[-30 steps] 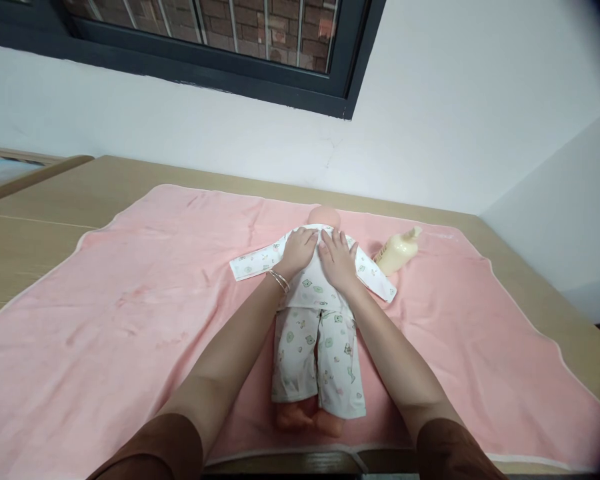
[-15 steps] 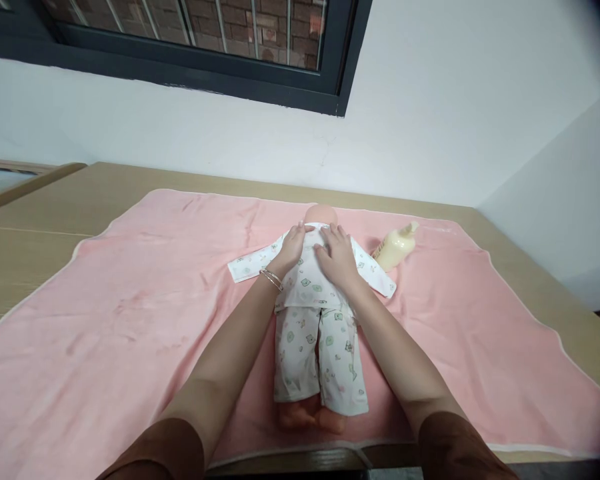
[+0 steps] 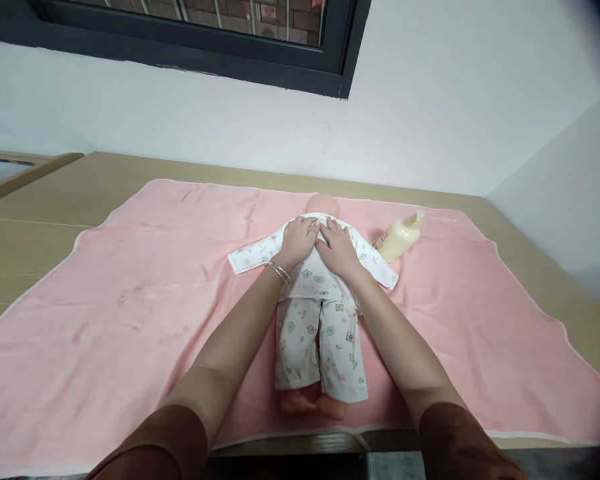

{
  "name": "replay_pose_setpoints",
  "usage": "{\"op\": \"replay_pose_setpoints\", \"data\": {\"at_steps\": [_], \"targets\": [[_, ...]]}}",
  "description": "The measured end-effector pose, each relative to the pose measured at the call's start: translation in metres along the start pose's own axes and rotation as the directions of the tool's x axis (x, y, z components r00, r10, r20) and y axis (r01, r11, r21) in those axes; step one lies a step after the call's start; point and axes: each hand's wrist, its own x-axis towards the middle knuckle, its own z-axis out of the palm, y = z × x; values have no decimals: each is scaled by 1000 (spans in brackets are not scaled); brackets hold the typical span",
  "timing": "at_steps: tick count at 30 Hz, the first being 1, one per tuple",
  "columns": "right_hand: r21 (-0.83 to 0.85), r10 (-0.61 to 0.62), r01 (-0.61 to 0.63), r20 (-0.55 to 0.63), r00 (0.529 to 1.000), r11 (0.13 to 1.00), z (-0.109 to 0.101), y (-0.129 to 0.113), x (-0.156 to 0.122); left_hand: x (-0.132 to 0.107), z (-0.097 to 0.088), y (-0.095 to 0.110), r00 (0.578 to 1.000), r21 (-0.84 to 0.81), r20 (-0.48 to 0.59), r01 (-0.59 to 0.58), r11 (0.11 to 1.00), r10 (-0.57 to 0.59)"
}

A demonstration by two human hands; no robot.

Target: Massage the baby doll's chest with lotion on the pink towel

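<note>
A baby doll [image 3: 316, 283] in white printed pyjamas lies flat on a pink blanket [image 3: 145, 300], its head away from me and its feet towards me. Its sleeves spread out to both sides. My left hand [image 3: 299, 241], with bangles at the wrist, rests flat on the upper left of the doll's top, fingers stretched out. On the upper right of the same top lies my right hand [image 3: 339, 249], also flat and open. The fingertips of both hands nearly meet at the middle, just below the head. Neither hand grips anything.
A cream pump bottle [image 3: 400, 238] lies tilted on the blanket, right of the doll's right-side sleeve. Under the blanket is a wooden table [image 3: 45, 193], whose far edge meets a white wall [image 3: 205, 120]. Above is a dark-framed window [image 3: 260, 67].
My left hand has slid inward across the doll's top, closer to my right hand. The right hand has shifted only slightly. The camera view has tilted down a little.
</note>
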Motion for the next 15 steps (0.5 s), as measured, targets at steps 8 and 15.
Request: {"op": "replay_pose_setpoints", "data": {"at_steps": [8, 15], "targets": [[252, 186, -91, -386, 904, 964, -53, 13, -1, -16, 0, 32, 997, 338, 72, -10, 941, -15], [47, 140, -140, -605, 784, 989, -123, 72, -13, -51, 19, 72, 977, 449, 184, -180, 875, 106]]}}
